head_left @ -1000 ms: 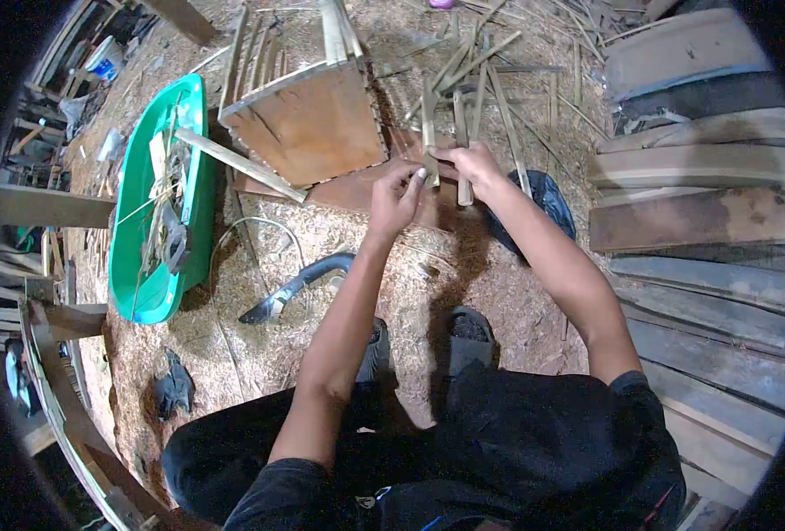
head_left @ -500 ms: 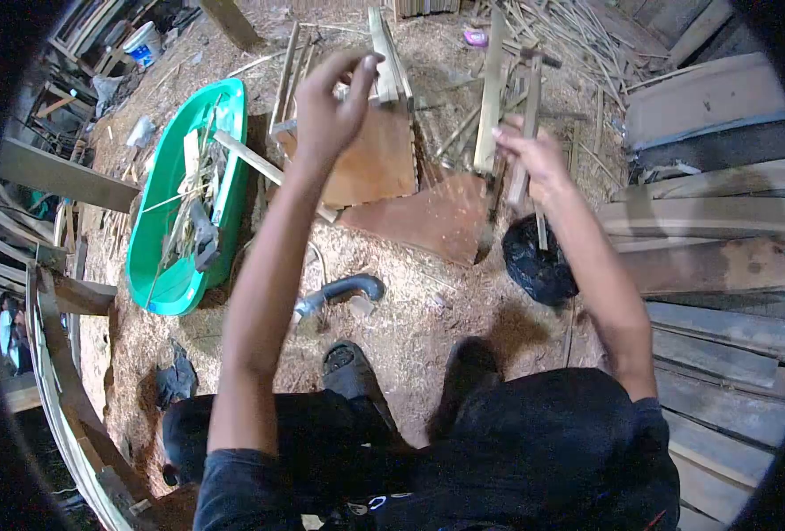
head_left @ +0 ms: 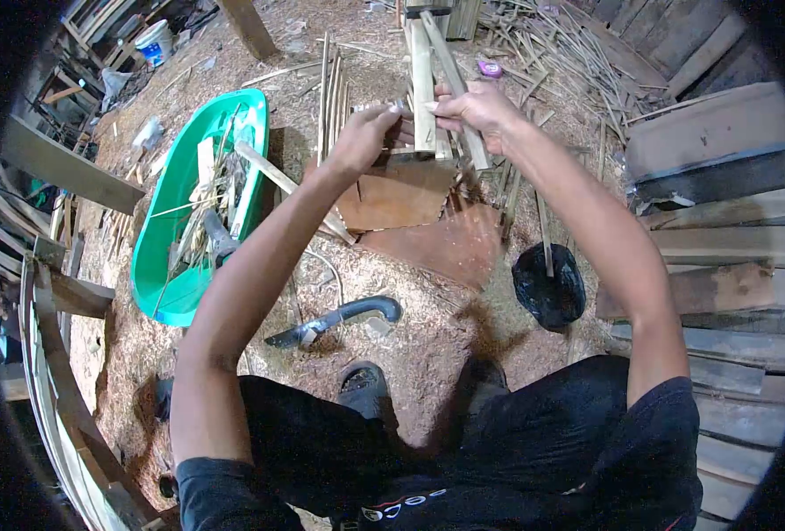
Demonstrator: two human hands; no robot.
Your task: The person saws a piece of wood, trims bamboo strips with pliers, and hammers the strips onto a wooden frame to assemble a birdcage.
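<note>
Brown shaving-strewn floor between green tub and planks.

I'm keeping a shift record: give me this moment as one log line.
left hand: beside pale wooden strip, contact unclear | right hand: around hammer handle, also at strip | green tub: holds wood scraps

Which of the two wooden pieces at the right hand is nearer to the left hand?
The pale slat, beside the left hand; the greyer handle, in the right hand, is farther.
</note>
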